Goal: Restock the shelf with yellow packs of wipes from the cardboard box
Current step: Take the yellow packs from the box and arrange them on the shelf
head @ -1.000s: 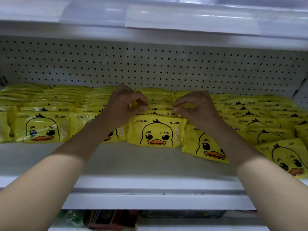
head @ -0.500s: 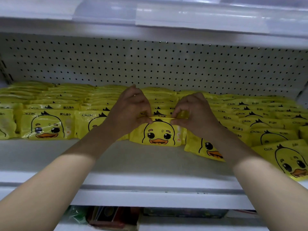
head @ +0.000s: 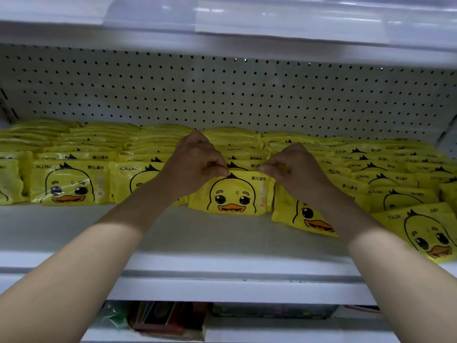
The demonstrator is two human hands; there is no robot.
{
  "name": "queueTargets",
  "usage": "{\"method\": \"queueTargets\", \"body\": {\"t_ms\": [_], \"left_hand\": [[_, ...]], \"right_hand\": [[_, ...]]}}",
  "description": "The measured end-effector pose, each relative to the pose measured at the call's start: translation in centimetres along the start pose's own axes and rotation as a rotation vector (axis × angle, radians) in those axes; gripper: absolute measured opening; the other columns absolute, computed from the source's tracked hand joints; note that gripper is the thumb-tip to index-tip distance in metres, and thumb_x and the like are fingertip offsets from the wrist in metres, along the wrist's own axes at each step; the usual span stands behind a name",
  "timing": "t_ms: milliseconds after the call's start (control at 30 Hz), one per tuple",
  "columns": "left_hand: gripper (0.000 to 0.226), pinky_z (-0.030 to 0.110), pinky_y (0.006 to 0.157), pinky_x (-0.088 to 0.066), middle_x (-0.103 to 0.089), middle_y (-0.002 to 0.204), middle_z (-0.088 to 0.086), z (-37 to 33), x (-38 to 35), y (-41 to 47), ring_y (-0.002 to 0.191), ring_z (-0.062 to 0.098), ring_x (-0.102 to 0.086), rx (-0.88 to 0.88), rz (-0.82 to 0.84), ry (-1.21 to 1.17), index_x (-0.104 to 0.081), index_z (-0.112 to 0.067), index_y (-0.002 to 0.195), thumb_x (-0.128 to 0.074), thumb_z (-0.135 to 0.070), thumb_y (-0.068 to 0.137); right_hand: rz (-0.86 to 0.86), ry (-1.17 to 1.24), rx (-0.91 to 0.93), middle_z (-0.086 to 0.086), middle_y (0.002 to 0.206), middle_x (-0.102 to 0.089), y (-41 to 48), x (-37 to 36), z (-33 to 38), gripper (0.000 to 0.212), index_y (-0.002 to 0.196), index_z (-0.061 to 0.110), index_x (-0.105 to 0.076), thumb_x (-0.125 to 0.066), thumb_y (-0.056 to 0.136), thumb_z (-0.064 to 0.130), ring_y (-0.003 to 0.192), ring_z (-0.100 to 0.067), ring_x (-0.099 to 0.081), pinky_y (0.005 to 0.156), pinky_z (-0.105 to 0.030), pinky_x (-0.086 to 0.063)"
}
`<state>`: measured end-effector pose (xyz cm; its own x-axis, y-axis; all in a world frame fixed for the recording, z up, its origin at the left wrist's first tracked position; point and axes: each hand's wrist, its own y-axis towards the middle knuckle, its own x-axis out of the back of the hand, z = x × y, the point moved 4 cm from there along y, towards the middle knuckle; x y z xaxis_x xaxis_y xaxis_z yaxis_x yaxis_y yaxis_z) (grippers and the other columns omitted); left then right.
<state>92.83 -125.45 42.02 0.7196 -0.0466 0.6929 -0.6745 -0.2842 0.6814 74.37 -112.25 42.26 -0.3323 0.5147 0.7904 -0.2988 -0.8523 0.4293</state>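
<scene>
Yellow duck pack (head: 232, 196) | left hand (head: 195, 167) and right hand (head: 296, 170) pinch its top edge | shelf (head: 173, 233) holds pack rows (head: 99, 142)

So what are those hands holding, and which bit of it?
The yellow duck pack at the front, by its top edge: the left hand pinches near the left corner, the right hand near the right corner.

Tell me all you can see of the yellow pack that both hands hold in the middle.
The middle pack is a pouch of glossy yellow plastic, printed with a cartoon duck face: black eyes, orange beak, black tuft. It stands nearly upright, front toward the camera, its lower edge on the white shelf. The left hand and right hand pinch its top edge; the left wrist hides its left end.
</scene>
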Motion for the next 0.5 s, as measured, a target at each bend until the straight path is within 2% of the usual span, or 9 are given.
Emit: {"method": "queueTargets", "body": {"t_ms": [100, 133, 200, 267, 367, 433, 500], "left_hand": [[0.014, 0.043, 0.096, -0.040, -0.060, 0.071, -0.016, 0.0, 0.3, -0.1, 0.093, 0.012, -0.044, -0.014, 0.022, 0.054, -0.075, -0.027, 0.082, -0.079, -0.038, 0.075], [0.019, 0.043, 0.099, -0.038, -0.059, 0.071, -0.016, -0.1, 0.5, -0.2, 0.094, 0.013, -0.044, -0.011, 0.025, 0.063, -0.074, -0.026, 0.084, -0.080, -0.040, 0.073], [0.043, 0.039, 0.108, -0.033, -0.059, 0.078, -0.016, -0.2, 0.8, -0.6, 0.102, 0.012, -0.043, 0.027, 0.070, 0.095, -0.071, -0.027, 0.094, -0.081, -0.053, 0.062], [0.072, 0.032, 0.115, -0.022, -0.059, 0.088, -0.016, -0.4, 1.0, -1.2, 0.110, 0.011, -0.039, 0.038, 0.147, 0.141, -0.065, -0.027, 0.109, -0.082, -0.063, 0.049], [0.102, 0.026, 0.120, 0.002, -0.057, 0.105, -0.010, -0.7, 1.2, -2.3, 0.123, 0.016, -0.034, -0.056, 0.198, 0.265, -0.052, -0.028, 0.131, -0.081, -0.068, 0.042], [0.113, 0.030, 0.121, 0.005, -0.055, 0.112, -0.005, -0.6, 1.2, -2.9, 0.123, 0.021, -0.037, -0.143, 0.195, 0.372, -0.043, -0.026, 0.140, -0.080, -0.070, 0.042], [0.119, 0.036, 0.122, 0.001, -0.053, 0.115, -0.001, -0.6, 0.9, -3.2, 0.121, 0.023, -0.040, -0.188, 0.176, 0.437, -0.037, -0.023, 0.145, -0.082, -0.068, 0.043]], "right_hand": [[0.027, -0.035, -0.007, -0.004, 0.103, -0.053, -0.2, 0.0, 0.1, 0.025, 0.097, 0.024, -0.075, -0.066, 0.088, 0.046, 0.107, -0.015, -0.048, 0.093, -0.029, -0.039], [0.037, -0.023, -0.008, -0.003, 0.102, -0.054, -0.3, 0.0, 0.2, 0.024, 0.095, 0.027, -0.074, -0.067, 0.087, 0.048, 0.107, -0.015, -0.048, 0.094, -0.031, -0.040], [0.066, 0.016, -0.016, 0.002, 0.102, -0.058, -0.8, 0.2, 0.6, 0.029, 0.097, 0.034, -0.069, -0.073, 0.077, 0.055, 0.104, -0.009, -0.048, 0.094, -0.032, -0.043], [0.132, 0.007, -0.041, 0.007, 0.107, -0.059, -1.5, 0.0, 1.1, 0.060, 0.110, 0.038, -0.058, -0.082, 0.060, 0.062, 0.103, -0.001, -0.045, 0.088, -0.023, -0.037], [0.152, -0.119, -0.024, 0.008, 0.111, -0.052, -2.2, -0.7, 2.0, 0.104, 0.136, 0.040, -0.039, -0.087, 0.047, 0.065, 0.116, -0.012, -0.038, 0.096, -0.024, -0.029], [0.138, -0.204, 0.020, 0.008, 0.108, -0.047, -2.4, -1.2, 2.4, 0.123, 0.149, 0.038, -0.024, -0.087, 0.047, 0.064, 0.118, -0.016, -0.034, 0.102, -0.025, -0.025], [0.104, -0.316, 0.082, 0.005, 0.113, -0.052, -2.4, -1.8, 2.6, 0.132, 0.154, 0.035, -0.012, -0.085, 0.049, 0.066, 0.118, -0.018, -0.034, 0.107, -0.028, -0.023]]}}
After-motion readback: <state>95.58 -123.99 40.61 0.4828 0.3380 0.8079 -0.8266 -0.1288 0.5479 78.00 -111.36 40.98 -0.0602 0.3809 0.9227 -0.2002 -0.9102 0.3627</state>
